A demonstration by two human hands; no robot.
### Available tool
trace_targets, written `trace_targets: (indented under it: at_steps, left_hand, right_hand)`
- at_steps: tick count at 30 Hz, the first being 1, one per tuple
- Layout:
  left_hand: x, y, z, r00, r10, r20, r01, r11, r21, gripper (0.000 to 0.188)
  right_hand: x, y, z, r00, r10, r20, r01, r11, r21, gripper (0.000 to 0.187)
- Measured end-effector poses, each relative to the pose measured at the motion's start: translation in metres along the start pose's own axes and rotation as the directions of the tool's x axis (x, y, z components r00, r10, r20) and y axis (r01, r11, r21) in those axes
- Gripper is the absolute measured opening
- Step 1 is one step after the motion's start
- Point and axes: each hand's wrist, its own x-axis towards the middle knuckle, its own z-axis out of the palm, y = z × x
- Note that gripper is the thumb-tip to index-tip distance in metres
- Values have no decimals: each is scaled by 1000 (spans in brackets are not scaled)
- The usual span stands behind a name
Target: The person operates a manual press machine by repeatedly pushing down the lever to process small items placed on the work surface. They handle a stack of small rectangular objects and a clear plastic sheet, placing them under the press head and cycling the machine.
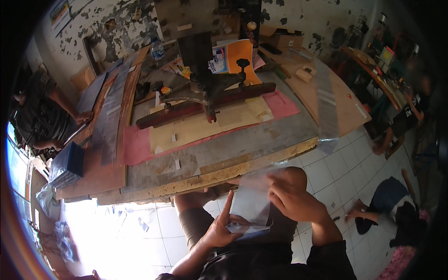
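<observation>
Tiles (330,169), left fingers (226,211) closed on plastic (251,201)

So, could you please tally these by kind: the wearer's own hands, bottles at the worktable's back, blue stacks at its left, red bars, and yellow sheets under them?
Hands: 2 (left hand, right hand)
Bottle: 1
Blue stack: 1
Red bar: 1
Yellow sheet: 1
Total: 6
</observation>
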Motion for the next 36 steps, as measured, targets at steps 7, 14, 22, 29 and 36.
trace_targets:
  at_steps: [7, 14, 22, 29, 36]
  left_hand:
    - [-6, 6, -4, 999, 35, 42, -38, 997, 74, 126]
    - [-4, 5, -4, 993, 100, 64, -104, 993, 55, 127]
    - [-15, 15, -10, 983, 120, 141, -126, 991, 37, 119]
    - [-25, 28, -25, 900, 340, 273, -320, 940, -115, 111]
    - [-27, 28, -27, 828, 441, 347, -362, 892, -269, 109]
  right_hand:
    - [26, 15, -19, 977, 124, -171, -167, 949, -267, 15]
    - [18, -6, -45, 987, 45, -152, -42, 999, 26, 10]
    - [11, 20, -68, 868, 284, -408, -57, 873, 485, 10]
    - [27, 56, -103, 821, 327, -468, -276, 945, 174, 9]
    - [31, 16, -89, 903, 175, -393, -178, 984, 30, 6]
